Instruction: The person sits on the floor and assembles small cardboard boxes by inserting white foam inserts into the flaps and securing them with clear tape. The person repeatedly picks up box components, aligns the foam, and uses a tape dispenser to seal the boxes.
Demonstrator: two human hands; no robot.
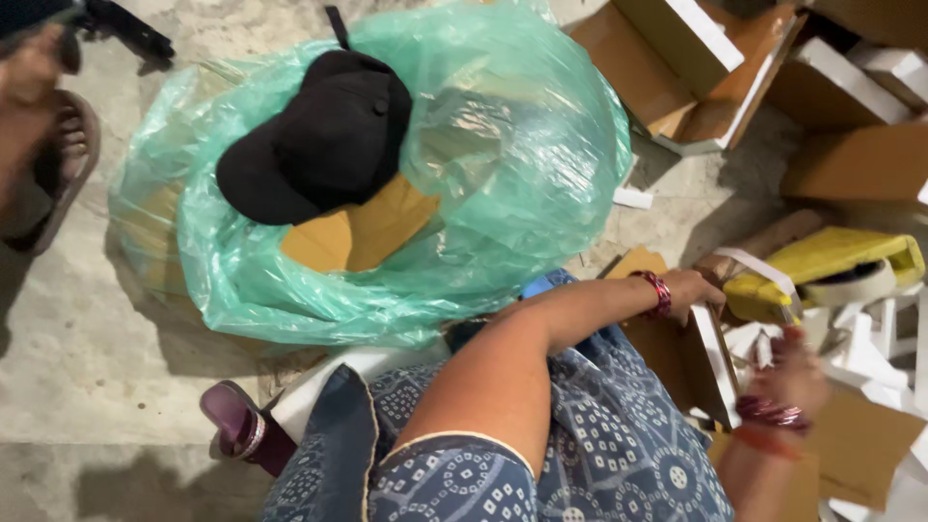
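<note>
Looking down from head height, the person's left hand (691, 290) rests on the top edge of a flat brown cardboard piece with a white rim (701, 362), fingers curled over it in a loose grip. That piece stands tilted just right of the blue patterned clothing at the bottom middle. The right hand (797, 372) is blurred, near a yellow tape dispenser (822, 266) and some white scraps; can't tell if it's open or closed, or whether it's holding anything. Both wrists have red bangles. Off to the left, a big green plastic bag (503, 164) stuffed with cardboard sits on the concrete floor (87, 348), with a black cap (319, 145) lying on top. More folded boxes (696, 58) are piled top right.
</note>
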